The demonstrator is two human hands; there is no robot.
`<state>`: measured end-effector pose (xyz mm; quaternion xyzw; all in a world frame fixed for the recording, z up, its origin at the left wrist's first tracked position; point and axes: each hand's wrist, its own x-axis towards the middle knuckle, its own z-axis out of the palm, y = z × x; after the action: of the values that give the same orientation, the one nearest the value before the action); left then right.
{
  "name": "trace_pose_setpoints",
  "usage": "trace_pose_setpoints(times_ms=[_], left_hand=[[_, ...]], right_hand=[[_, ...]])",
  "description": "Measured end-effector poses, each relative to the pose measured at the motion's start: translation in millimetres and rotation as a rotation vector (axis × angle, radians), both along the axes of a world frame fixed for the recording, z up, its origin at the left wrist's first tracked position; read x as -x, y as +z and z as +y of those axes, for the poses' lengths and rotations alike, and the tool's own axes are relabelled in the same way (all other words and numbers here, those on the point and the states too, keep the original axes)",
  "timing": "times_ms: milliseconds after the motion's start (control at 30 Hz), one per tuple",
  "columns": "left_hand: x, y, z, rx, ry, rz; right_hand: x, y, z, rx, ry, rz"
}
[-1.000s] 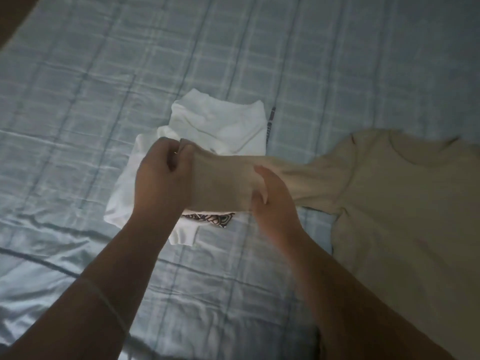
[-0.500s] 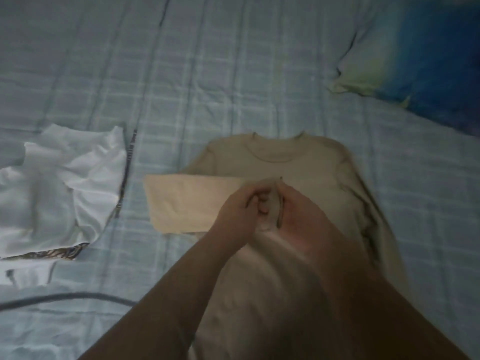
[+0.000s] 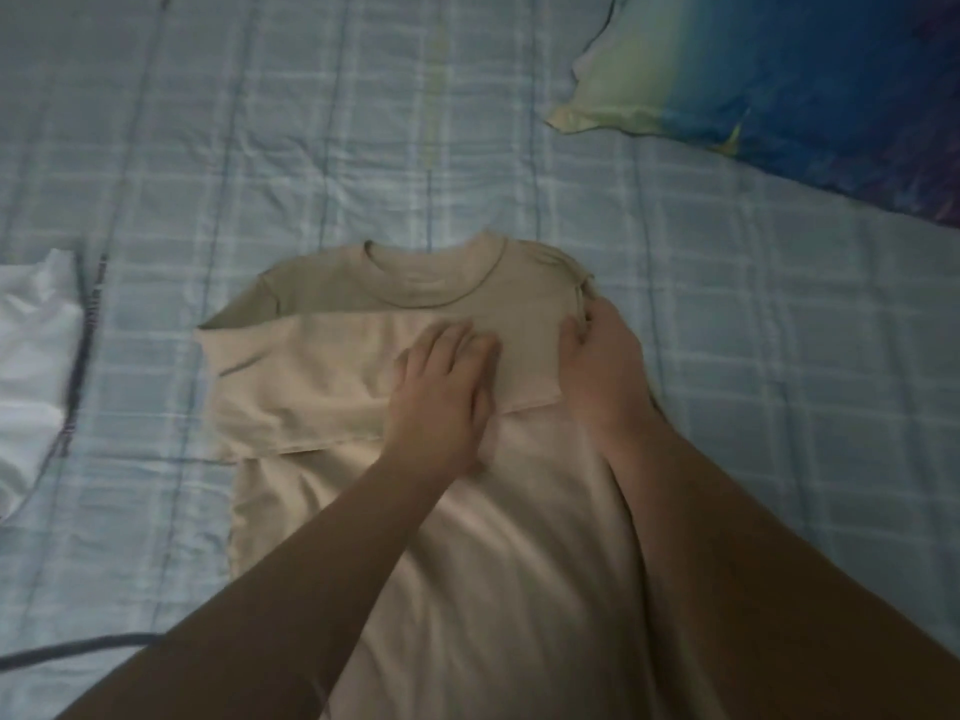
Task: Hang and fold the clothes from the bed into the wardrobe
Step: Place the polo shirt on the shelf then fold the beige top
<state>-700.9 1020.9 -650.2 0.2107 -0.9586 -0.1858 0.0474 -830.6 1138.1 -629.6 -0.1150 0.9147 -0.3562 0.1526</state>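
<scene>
Left hand point(image 3: 447, 387) is pressing flat, fingers straight, on the soft beige shirt point(image 3: 467, 563), on its folded sleeve point(image 3: 301, 376). Right hand point(image 3: 602, 366) is gripping the shirt's bunched shoulder. Both are lying on a wrinkled checked sheet point(image 3: 311, 148).

On my remote feed, a beige long-sleeved cloth shirt point(image 3: 467, 563) looks matt and soft, its folded sleeve smooth and its body lightly rippled. The pale blue checked cloth bed sheet point(image 3: 260, 148) beneath is creased, with a faint sheen. A white cloth garment point(image 3: 31, 356) looks matt. The blue-and-green pillow point(image 3: 779, 70) shines like satin.
</scene>
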Motion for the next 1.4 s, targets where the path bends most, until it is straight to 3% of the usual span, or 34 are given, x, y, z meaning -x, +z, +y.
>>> trace_pose_setpoints(times_ms=[167,300,433,533,600,700,767,867,1033,1133,1267,1400], left_hand=[[24.6,-29.3,0.5,0.043,-0.02,-0.276],[22.4,-39.8,5.1,0.112,-0.056,-0.26],[20.3,-46.7,10.9,0.123,-0.081,-0.264],[22.5,-50.1,9.8,0.136,-0.099,-0.301],[22.7,-46.5,9.2,0.128,-0.097,-0.306],[17.5,-31.9,14.5,0.069,-0.089,-0.325],[6.9,-16.7,25.5,0.013,-0.112,-0.319],[-17.1,7.1,54.5,-0.064,-0.175,-0.254],[-50.1,29.4,108.4,-0.147,-0.266,-0.192],[-61.7,28.8,140.4,-0.117,-0.406,-0.216],[-66.2,29.5,178.4,-0.24,-0.45,-0.123],[-58.3,29.6,206.7,-0.277,-0.415,-0.117]], right_hand=[[24.3,-17.2,19.0,-0.113,0.096,0.099],[15.7,-24.3,19.4,-0.189,0.126,0.284],[-4.0,-34.9,26.4,-0.349,0.4,0.533],[-8.8,-43.0,32.3,-0.571,0.544,0.422],[-7.3,-42.6,35.0,-0.589,0.584,0.397],[-8.2,-25.0,46.3,-0.338,0.523,0.348],[-20.7,-10.7,69.8,-0.105,0.336,0.312],[-56.7,7.9,126.1,0.018,0.01,0.207],[-123.4,3.3,224.4,-0.198,-0.304,-0.152],[-154.9,0.6,256.3,-0.322,-0.248,-0.289],[-161.4,-1.7,277.6,-0.449,-0.162,-0.462],[-127.4,-1.9,301.5,-0.325,-0.217,-0.433]])
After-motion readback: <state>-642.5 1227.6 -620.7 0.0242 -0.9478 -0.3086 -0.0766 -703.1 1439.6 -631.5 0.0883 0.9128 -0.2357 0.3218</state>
